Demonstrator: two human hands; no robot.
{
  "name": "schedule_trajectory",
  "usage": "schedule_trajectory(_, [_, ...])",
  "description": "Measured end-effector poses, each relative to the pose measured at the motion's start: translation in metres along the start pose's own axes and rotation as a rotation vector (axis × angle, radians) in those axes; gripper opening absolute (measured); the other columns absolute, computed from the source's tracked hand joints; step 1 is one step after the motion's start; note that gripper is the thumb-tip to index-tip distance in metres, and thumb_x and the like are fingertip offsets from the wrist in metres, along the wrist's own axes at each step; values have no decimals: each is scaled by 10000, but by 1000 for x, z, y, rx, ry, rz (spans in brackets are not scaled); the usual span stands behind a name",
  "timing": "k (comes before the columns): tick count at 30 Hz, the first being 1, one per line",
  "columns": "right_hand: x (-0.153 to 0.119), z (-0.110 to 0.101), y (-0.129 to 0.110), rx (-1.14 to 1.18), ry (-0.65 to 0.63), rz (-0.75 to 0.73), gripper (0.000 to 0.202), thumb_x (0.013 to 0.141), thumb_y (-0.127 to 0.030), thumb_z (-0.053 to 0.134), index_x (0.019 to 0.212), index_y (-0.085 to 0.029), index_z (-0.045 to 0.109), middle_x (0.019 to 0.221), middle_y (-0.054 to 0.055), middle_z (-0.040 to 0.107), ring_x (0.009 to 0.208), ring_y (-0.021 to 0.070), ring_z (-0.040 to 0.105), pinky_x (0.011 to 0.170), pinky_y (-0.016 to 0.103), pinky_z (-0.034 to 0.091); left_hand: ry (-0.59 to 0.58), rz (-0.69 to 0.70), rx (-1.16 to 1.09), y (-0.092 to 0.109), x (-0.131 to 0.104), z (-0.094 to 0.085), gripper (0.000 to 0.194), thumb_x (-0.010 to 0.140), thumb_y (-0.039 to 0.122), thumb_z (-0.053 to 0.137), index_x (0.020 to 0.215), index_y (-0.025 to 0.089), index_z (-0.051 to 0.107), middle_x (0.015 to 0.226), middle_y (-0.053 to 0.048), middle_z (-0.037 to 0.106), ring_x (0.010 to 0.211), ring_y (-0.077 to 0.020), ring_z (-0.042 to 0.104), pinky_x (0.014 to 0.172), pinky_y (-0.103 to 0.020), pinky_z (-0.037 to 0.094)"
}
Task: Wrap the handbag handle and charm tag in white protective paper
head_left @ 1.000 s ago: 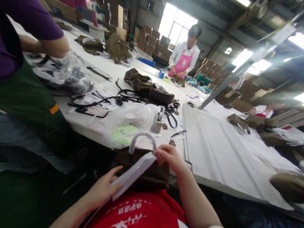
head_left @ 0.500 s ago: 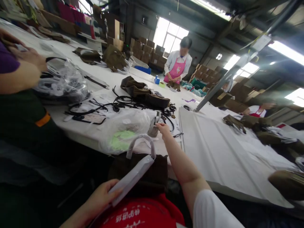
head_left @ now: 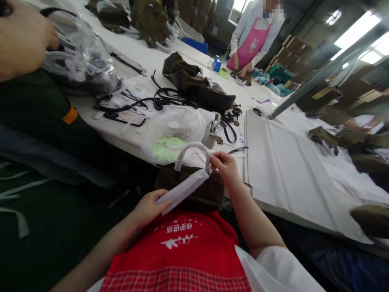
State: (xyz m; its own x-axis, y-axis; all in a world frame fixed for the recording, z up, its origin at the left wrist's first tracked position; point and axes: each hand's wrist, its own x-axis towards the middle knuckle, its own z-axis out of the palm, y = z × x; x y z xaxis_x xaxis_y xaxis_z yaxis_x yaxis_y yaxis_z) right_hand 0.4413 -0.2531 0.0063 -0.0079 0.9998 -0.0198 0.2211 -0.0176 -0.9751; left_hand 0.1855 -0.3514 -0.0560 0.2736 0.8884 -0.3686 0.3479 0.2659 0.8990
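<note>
A dark brown bag with a white-wrapped handle rests on my lap against the table edge. A long white paper strip lies across its top. My left hand grips the lower end of that strip. My right hand pinches the strip's upper end, right where the handle meets the bag. A clear plastic bag with green pieces sits just behind the handle. A small grey tool stands beside it.
Black straps and brown bags lie across the white table. A person in a dark green apron stands at left by a plastic bag of parts. A person in a pink apron works at the far end.
My right hand drew back from the grey tool on the table to the bag's handle. The view tilted down and closer. My left hand kept its hold on the white strip.
</note>
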Motion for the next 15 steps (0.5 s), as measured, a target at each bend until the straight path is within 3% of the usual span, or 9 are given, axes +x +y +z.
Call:
schedule_trajectory(3, [-57, 29, 2, 128, -299, 166, 291, 752, -447, 691, 689, -174, 618, 554, -19, 598, 422, 83, 479, 446, 215, 385, 34, 17, 38, 3, -2, 1, 357, 731, 462, 616, 920, 174, 709, 838, -25, 731, 772, -240, 654, 696, -279, 479])
schedule_trajectory(6, [-88, 58, 19, 169, -437, 321, 346, 747, -482, 693, 654, -160, 607, 522, -22, 580, 379, 67, 441, 396, 199, 321, 51, 64, 115, 6, -3, 2, 310, 761, 422, 595, 907, 173, 709, 828, -26, 729, 767, -230, 652, 683, -270, 470])
schedule_trajectory(10, [-94, 76, 43, 141, -426, 425, 401, 709, -527, 719, 630, -148, 617, 462, -28, 548, 355, 63, 411, 369, 194, 285, 70, 121, 162, 10, -6, 5, 290, 794, 406, 567, 888, 170, 708, 819, -29, 727, 742, -204, 643, 679, -261, 461])
schedule_trajectory(15, [-92, 79, 56, 37, -395, 476, 459, 689, -575, 725, 587, -137, 633, 471, 9, 584, 365, 86, 470, 367, 198, 325, 127, 115, 196, 14, -11, 14, 257, 799, 348, 548, 875, 162, 708, 772, -24, 713, 687, -180, 628, 638, -252, 445])
